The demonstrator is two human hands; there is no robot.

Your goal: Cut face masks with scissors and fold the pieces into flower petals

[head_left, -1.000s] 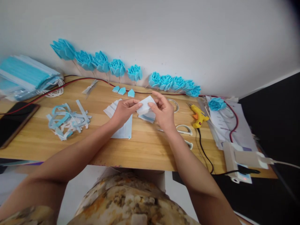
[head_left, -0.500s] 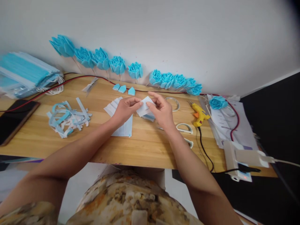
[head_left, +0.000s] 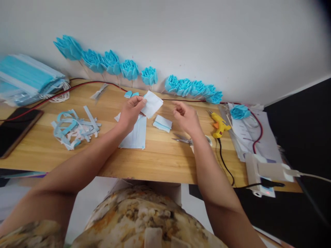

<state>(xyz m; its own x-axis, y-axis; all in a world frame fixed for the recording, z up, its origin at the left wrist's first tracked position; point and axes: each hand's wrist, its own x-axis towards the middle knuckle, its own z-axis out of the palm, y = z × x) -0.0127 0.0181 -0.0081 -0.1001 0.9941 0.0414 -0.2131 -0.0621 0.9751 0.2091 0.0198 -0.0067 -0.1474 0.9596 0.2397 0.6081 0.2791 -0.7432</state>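
Observation:
My left hand point(head_left: 130, 113) pinches a small white square of mask fabric point(head_left: 152, 103) and holds it up over the wooden desk point(head_left: 160, 158). My right hand point(head_left: 186, 118) hovers to the right of it, fingers loosely curled and apart, holding nothing. Between the hands lies a small stack of cut fabric pieces point(head_left: 162, 123). A larger pale blue mask sheet point(head_left: 134, 134) lies under my left wrist. Scissors point(head_left: 184, 139) rest on the desk just below my right hand.
Blue fabric flowers point(head_left: 129, 70) lean along the wall. A pile of cut strips point(head_left: 73, 128), a stack of masks point(head_left: 26, 78) and a phone point(head_left: 15, 129) lie at left. A yellow glue gun point(head_left: 219, 125), papers and a power strip point(head_left: 263, 172) sit at right.
My hands have parted: the left kept the white piece and lifted it up and left, the right let go and moved right. The scissors now show beneath it.

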